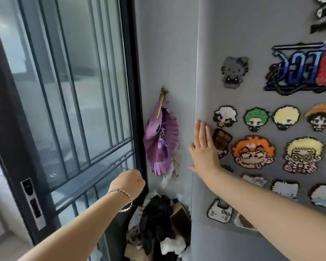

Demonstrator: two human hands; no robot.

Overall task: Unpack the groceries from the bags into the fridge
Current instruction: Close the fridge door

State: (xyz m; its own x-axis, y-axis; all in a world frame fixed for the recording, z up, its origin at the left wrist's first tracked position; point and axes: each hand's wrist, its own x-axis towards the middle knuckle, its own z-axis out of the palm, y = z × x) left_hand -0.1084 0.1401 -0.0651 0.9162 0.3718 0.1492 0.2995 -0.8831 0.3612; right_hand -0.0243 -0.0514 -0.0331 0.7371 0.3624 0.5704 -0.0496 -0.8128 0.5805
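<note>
The grey fridge door (252, 44) fills the right half of the view and is covered with several pixel-bead magnets. My right hand (203, 149) lies flat against the door near its left edge, fingers straight and pointing up. My left hand (129, 182) is raised in front of the dark door frame, curled into a fist with nothing in it; a bracelet sits on its wrist. No grocery bag or grocery item shows.
A glass door with a dark frame and grille (68, 110) stands at the left, with a silver lock plate (33, 202). A purple folded bag (161, 142) hangs on the grey wall beside the fridge. A heap of bags and paper (164, 228) lies on the floor below.
</note>
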